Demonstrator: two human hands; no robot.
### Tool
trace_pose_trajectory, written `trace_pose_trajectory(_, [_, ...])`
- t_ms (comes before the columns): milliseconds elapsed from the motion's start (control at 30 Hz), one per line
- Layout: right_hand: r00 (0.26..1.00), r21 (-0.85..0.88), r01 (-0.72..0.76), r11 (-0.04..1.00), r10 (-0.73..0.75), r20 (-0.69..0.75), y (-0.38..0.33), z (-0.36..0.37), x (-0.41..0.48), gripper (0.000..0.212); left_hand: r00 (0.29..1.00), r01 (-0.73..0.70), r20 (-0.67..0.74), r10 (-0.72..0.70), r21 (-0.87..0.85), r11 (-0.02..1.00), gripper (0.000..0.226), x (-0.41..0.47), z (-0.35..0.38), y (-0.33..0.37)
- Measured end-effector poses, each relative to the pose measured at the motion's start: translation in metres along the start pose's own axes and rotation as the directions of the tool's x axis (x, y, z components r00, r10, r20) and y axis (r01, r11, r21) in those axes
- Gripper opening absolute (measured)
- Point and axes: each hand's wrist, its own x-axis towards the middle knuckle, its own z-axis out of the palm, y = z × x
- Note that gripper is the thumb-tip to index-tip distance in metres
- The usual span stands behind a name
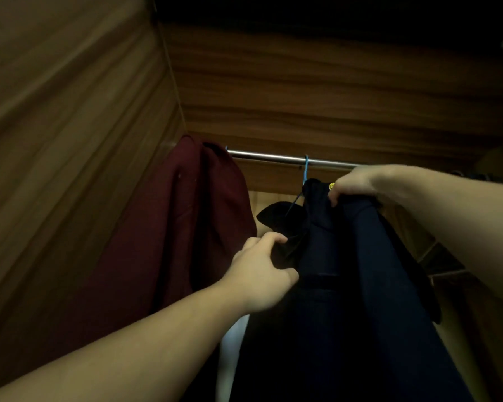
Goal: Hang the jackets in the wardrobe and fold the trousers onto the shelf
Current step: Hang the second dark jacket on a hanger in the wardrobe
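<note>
Both your bare arms stretched forward; your left hand [260, 271] pinched the dark jacket [384, 271], and your right hand [353, 184], higher, gripped its top.

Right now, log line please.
dark jacket: on blue hanger, hooked over rail; left hand: grips its fabric; right hand: grips its top; maroon jacket: hangs beside

A metal rail [273, 158] ran across the wooden wardrobe [302, 97] just below its top panel. At the rail's left end, against the side wall, hung a maroon jacket [186, 227]. Further right, a blue hanger [305, 168] hooked over the rail carried a dark navy jacket [375, 271], apart from the maroon one.
</note>
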Motion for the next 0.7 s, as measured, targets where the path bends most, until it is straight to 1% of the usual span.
trace_pose_trajectory(33, [0.997, -0.104, 0.025, 0.994, -0.033, -0.069, -0.003, -0.005, -0.005, 0.016, 1.0, -0.006, -0.007, 0.006, -0.005, 1.0, 0.059, 0.0, -0.001, 0.0])
trace_pose_trajectory(100, [0.986, -0.275, 0.058, 0.96, -0.099, -0.136, -0.01, -0.013, -0.019, 0.016, 1.0, -0.013, -0.009, 0.013, -0.022, 1.0, 0.059, 0.0, -0.002, 0.0])
trace_pose_trajectory(200, [0.975, -0.457, 0.071, 0.887, -0.158, -0.155, -0.018, -0.014, -0.038, 0.015, 1.0, -0.017, -0.002, 0.017, -0.026, 1.0, 0.059, -0.001, -0.002, 0.001])
trace_pose_trajectory(267, [0.949, -0.528, 0.097, 0.843, -0.239, -0.208, -0.017, -0.012, -0.042, 0.013, 1.0, -0.02, -0.002, 0.02, -0.013, 1.0, 0.059, -0.001, -0.002, 0.001])
trace_pose_trajectory(333, [0.902, -0.519, 0.127, 0.845, -0.316, -0.295, -0.013, -0.012, -0.037, 0.015, 1.0, -0.02, -0.008, 0.02, 0.003, 1.0, 0.059, 0.0, -0.003, 0.002])
trace_pose_trajectory(433, [0.846, -0.4, 0.171, 0.9, -0.342, -0.408, -0.009, -0.01, -0.026, 0.022, 1.0, -0.022, -0.014, 0.022, 0.054, 0.998, 0.061, 0.0, -0.005, 0.003])
trace_pose_trajectory(500, [0.85, -0.365, 0.171, 0.915, -0.324, -0.415, -0.011, -0.01, -0.022, 0.02, 1.0, -0.022, -0.02, 0.024, 0.072, 0.997, 0.064, 0.001, -0.006, 0.003])
trace_pose_trajectory(600, [0.878, -0.33, 0.155, 0.931, -0.283, -0.385, -0.012, -0.009, -0.019, 0.017, 1.0, -0.017, -0.02, 0.018, 0.072, 0.997, 0.067, 0.003, -0.008, 0.005])
trace_pose_trajectory(700, [0.895, -0.294, 0.155, 0.943, -0.26, -0.363, -0.014, -0.005, -0.015, 0.021, 1.0, -0.019, -0.019, 0.021, 0.093, 0.995, 0.067, 0.002, -0.008, 0.007])
